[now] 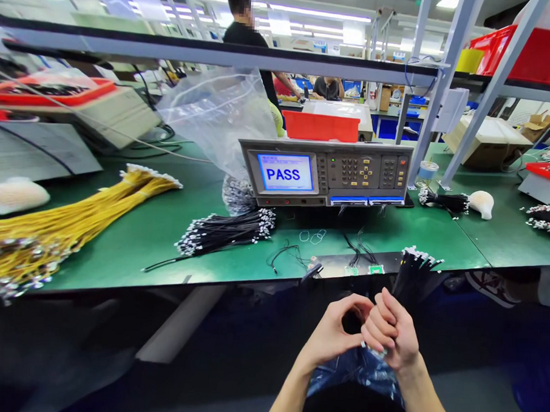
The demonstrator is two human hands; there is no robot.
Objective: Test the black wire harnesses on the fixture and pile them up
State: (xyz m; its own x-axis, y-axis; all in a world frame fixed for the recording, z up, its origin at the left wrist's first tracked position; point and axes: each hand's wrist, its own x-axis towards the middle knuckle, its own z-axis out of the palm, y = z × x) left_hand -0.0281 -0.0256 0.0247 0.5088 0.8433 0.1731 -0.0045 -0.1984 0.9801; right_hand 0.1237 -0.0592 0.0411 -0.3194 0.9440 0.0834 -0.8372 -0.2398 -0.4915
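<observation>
Although its left end is cut off, the green bench (127, 248) shows its near edge, with open surface between the yellow cables (89, 222) and the black cables (223, 233). Yellow lot runs out of view left. Tester (324, 175), centre, reads PASS. Clear bag (210, 115) behind it, left; contents hard to make out. Red tray (100, 89), far left, holds dark pieces under plastic. Red bin (321, 126), behind tester; inside not visible. Right hand (399, 336), off the near edge, is curled closed on a black bundle (405, 278), its middle hidden, white ends showing beyond. Left hand (333, 330) curves in a loop, tips against the right fingers; cannot tell whether they pinch anything.
</observation>
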